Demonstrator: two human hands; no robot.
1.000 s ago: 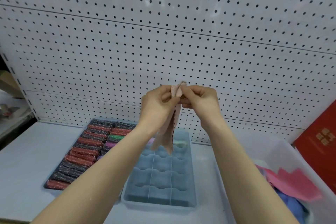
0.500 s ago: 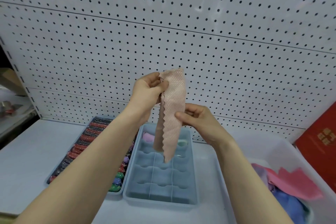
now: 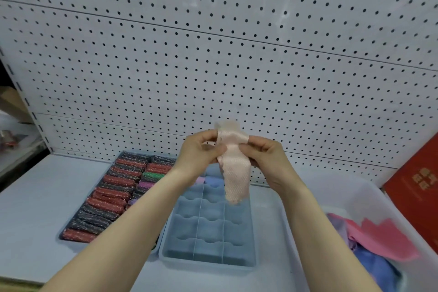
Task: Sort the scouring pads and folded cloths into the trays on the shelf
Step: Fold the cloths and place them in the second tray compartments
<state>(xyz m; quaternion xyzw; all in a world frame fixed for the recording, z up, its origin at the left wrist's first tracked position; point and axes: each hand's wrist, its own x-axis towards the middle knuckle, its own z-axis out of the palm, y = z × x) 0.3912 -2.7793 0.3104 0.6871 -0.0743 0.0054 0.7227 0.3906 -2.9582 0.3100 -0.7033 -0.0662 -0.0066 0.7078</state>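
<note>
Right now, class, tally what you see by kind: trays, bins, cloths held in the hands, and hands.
Trays: 2, the pad tray and the divided tray
Bins: 1, the bin
Held cloths: 1, the cloth
Hands: 2, the left hand and the right hand
Total: 6

Two hands (image 3: 201, 152), one peach cloth (image 3: 234, 173), two trays (image 3: 166, 250), one bin (image 3: 369, 199).

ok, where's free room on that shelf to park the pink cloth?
Most compartments of the divided tray are bare; only its back row holds cloths. Bare shelf lies left of the scouring pad tray, which is packed. The bin at right is crowded with cloths.
</note>
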